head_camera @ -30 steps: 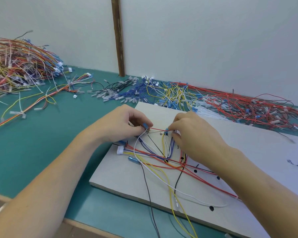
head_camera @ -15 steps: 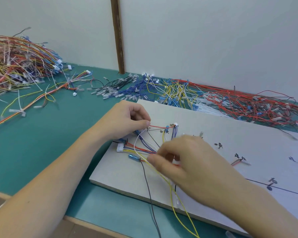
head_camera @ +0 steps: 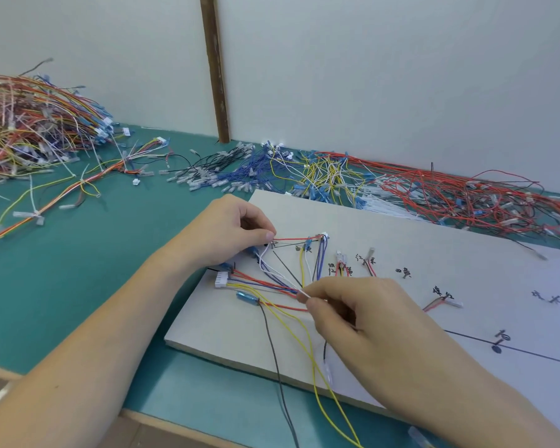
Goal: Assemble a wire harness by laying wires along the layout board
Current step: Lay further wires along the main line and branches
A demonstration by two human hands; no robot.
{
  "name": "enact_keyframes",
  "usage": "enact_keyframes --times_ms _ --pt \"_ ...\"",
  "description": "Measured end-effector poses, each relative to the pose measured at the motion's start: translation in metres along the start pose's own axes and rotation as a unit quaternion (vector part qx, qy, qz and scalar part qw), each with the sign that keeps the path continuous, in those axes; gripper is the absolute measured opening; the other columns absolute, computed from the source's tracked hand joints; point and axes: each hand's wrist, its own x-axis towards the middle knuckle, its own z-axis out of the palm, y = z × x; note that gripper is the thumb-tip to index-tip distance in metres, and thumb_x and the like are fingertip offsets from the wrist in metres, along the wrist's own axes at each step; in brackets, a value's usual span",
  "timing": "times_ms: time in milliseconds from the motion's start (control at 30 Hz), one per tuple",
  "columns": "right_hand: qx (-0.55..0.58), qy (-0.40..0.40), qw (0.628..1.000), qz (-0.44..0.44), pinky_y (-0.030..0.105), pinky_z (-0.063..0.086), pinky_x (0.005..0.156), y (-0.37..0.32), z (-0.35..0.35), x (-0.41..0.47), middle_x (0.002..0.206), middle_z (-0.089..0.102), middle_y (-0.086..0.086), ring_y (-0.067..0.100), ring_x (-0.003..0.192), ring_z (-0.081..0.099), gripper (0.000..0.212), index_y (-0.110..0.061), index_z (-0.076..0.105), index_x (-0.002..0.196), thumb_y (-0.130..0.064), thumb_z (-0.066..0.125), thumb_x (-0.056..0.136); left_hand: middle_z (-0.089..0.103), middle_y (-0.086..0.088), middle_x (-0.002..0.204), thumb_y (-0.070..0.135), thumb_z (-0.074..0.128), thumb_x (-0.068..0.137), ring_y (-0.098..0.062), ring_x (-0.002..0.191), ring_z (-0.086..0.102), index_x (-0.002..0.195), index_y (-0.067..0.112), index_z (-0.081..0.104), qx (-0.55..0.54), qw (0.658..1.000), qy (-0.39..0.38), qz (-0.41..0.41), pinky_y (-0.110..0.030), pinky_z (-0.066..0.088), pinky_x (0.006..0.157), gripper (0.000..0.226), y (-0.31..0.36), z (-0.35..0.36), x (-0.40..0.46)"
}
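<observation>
A pale grey layout board (head_camera: 401, 240) lies on the green table, with handwritten marks and a drawn black line. On its left part red, blue, yellow, white and black wires (head_camera: 282, 279) fan out from a white connector (head_camera: 221, 280). My left hand (head_camera: 230, 231) pinches the end of a red wire (head_camera: 295, 238) near a pin at the board's upper left. My right hand (head_camera: 353, 315) pinches a white wire (head_camera: 278, 271) where the bundle converges. Yellow and black wires (head_camera: 307, 344) trail off the board's front edge.
A tangled heap of mixed wires (head_camera: 29, 130) fills the table's back left. Rows of black, blue, yellow, white and red wires (head_camera: 401, 189) lie along the wall behind the board. A loose harness (head_camera: 78, 185) lies left of the board. A wooden strip (head_camera: 215, 69) runs up the wall.
My right hand drew back from the upper pins toward me and now pinches the white wire at the bundle. My left hand stayed at the red wire's end.
</observation>
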Motion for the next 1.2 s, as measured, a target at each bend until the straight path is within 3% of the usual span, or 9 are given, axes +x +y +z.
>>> enact_keyframes --times_ms 133,300,400,467,567,667,767,933,1200 --pt "0.041 0.0 0.999 0.02 0.013 0.041 0.062 0.006 -0.008 -0.011 0.061 0.055 -0.013 0.005 0.06 0.053 0.027 -0.044 0.064 0.121 -0.034 0.05 0.101 0.078 0.01 0.078 0.017 0.078 0.089 0.002 0.066 0.064 0.083 0.028 0.082 0.025 0.999 -0.027 -0.004 -0.015 0.049 0.063 0.013 0.001 -0.001 -0.002" --pt "0.08 -0.026 0.995 0.047 0.025 0.044 0.06 0.013 -0.013 -0.021 0.07 0.056 0.006 0.019 0.061 0.054 0.033 -0.06 0.058 0.121 -0.036 0.051 0.099 0.076 0.013 0.08 0.017 0.074 0.092 -0.001 0.063 0.059 0.089 0.035 0.082 0.022 0.999 -0.047 0.014 -0.013 0.045 0.064 0.02 0.003 -0.002 -0.003" --pt "0.095 -0.041 0.992 0.067 0.031 0.047 0.063 0.014 -0.014 -0.024 0.071 0.055 0.008 0.022 0.064 0.055 0.034 -0.066 0.056 0.119 -0.042 0.049 0.097 0.079 0.001 0.092 0.018 0.068 0.096 -0.03 0.085 0.068 0.094 0.039 0.08 0.03 0.997 -0.078 0.008 -0.038 0.055 0.083 0.025 0.003 -0.004 -0.004" --pt "0.104 -0.047 0.99 0.078 0.031 0.048 0.064 0.015 -0.014 -0.026 0.07 0.053 0.007 0.022 0.067 0.057 0.034 -0.065 0.058 0.119 -0.042 0.049 0.096 0.078 -0.01 0.099 0.015 0.059 0.098 -0.041 0.089 0.066 0.098 0.043 0.078 0.051 0.994 -0.101 0.006 -0.051 0.055 0.086 0.034 0.004 -0.005 -0.004" --pt "0.111 -0.048 0.988 0.092 0.02 0.043 0.06 0.019 -0.015 -0.031 0.062 0.051 -0.003 0.016 0.062 0.055 0.033 -0.063 0.062 0.118 -0.04 0.052 0.097 0.076 -0.014 0.103 0.013 0.05 0.096 -0.035 0.074 0.06 0.098 0.045 0.077 0.073 0.991 -0.113 0.001 -0.04 0.053 0.075 0.042 0.008 -0.006 -0.003" --pt "0.127 -0.055 0.985 0.105 0.015 0.042 0.059 0.02 -0.016 -0.04 0.059 0.052 -0.008 0.004 0.055 0.048 0.037 -0.066 0.059 0.116 -0.035 0.056 0.097 0.072 0.002 0.104 0.012 0.052 0.095 -0.022 0.087 0.067 0.091 0.038 0.079 0.111 0.99 -0.083 0.021 -0.04 0.055 0.087 0.037 0.016 -0.001 0.0" --pt "0.128 -0.068 0.984 0.108 0.011 0.039 0.058 0.019 -0.016 -0.046 0.06 0.054 -0.01 0.003 0.055 0.048 0.043 -0.073 0.055 0.113 -0.033 0.057 0.098 0.069 0.01 0.09 0.014 0.059 0.095 -0.011 0.084 0.064 0.098 0.034 0.078 0.121 0.989 -0.038 0.073 -0.029 0.052 0.081 0.028 0.031 0.01 0.005" --pt "0.114 -0.07 0.984 0.118 0.011 0.038 0.059 0.019 -0.013 -0.05 0.06 0.054 -0.011 0.003 0.057 0.05 0.035 -0.064 0.062 0.111 -0.033 0.057 0.098 0.069 0.012 0.082 0.023 0.072 0.095 -0.011 0.079 0.064 0.107 0.029 0.078 0.12 0.984 -0.035 0.127 -0.021 0.048 0.071 0.015 0.048 0.032 0.025" --pt "0.123 -0.07 0.98 0.138 0.005 0.038 0.059 0.014 -0.015 -0.057 0.058 0.055 -0.019 -0.003 0.058 0.053 0.031 -0.061 0.065 0.113 -0.034 0.056 0.098 0.075 0.011 0.075 0.018 0.082 0.087 -0.002 0.07 0.067 0.086 0.026 0.079 0.05 0.994 -0.016 0.093 -0.015 0.049 0.067 0.008 0.043 0.049 0.036"
